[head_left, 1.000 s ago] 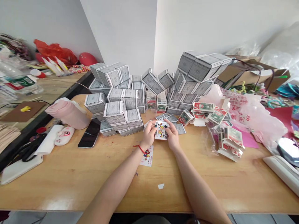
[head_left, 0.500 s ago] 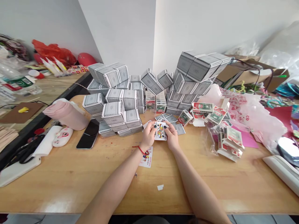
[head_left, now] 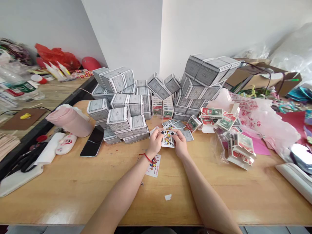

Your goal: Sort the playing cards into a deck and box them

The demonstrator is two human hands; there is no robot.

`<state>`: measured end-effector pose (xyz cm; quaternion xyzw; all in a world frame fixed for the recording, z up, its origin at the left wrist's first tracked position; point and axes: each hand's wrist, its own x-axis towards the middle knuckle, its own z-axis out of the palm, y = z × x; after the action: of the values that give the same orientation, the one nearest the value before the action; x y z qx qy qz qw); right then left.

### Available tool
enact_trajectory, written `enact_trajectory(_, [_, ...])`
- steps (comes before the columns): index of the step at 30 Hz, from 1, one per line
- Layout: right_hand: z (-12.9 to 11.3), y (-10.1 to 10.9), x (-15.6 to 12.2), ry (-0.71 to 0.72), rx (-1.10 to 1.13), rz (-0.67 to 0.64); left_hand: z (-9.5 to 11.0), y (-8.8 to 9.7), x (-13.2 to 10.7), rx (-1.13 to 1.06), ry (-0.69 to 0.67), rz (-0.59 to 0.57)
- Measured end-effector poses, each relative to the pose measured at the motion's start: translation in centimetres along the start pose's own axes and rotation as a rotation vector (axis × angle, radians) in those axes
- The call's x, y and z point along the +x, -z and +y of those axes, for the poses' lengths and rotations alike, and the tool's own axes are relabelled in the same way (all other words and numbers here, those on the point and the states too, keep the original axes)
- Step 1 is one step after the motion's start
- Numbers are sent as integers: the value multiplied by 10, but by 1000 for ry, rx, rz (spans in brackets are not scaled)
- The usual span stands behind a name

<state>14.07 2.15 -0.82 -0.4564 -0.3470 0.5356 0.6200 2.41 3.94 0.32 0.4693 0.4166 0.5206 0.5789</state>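
A playing card (head_left: 168, 139), a queen lying face up, is held between my two hands above the table. My left hand (head_left: 156, 142), with a red cord on its wrist, pinches the card's left edge. On the opposite edge my right hand (head_left: 179, 143) grips it with thumb and fingers. Whether more cards lie under it I cannot tell. Below my left wrist a joker card (head_left: 154, 166) rests face up, partly covered by the arm. Loose cards (head_left: 187, 135) are spread just beyond my hands.
Blocks of folded grey-backed cards (head_left: 119, 118) are stacked at the left, more (head_left: 204, 70) at the right. Card boxes (head_left: 240, 146) and plastic wrap lie to the right. A phone (head_left: 92, 142) and a pink cloth roll (head_left: 69, 120) sit at left. A paper scrap (head_left: 168, 197) lies in front.
My fingers have shifted slightly on the queen card, which has its upper edge more covered now. Both hands stay in nearly the same place; the stacks have not moved.
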Motion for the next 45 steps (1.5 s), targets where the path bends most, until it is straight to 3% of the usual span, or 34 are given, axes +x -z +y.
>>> enact_trajectory(11, [1,-3,0,-1,89,-19,-1,0,1,-58,-28,85])
enact_trajectory(15, [-5,0,-3,-98,180,-135,-1,0,0,-21,-50,68])
enact_trajectory(19, [-6,0,-3,-180,218,-118,4,1,-4,93,-117,24])
enact_trajectory(24, [-4,6,-1,-262,217,-216,7,3,-4,128,-181,21])
enact_trajectory(30, [-12,22,-3,-329,207,-356,5,15,5,13,41,-76])
enact_trajectory(35, [-18,26,-5,-425,181,-522,8,22,7,-9,111,-225])
enact_trajectory(42, [-11,17,-3,-261,90,-316,3,17,3,-67,98,-132])
enact_trajectory(45, [-7,11,-2,-181,35,-246,6,18,3,-32,72,-167])
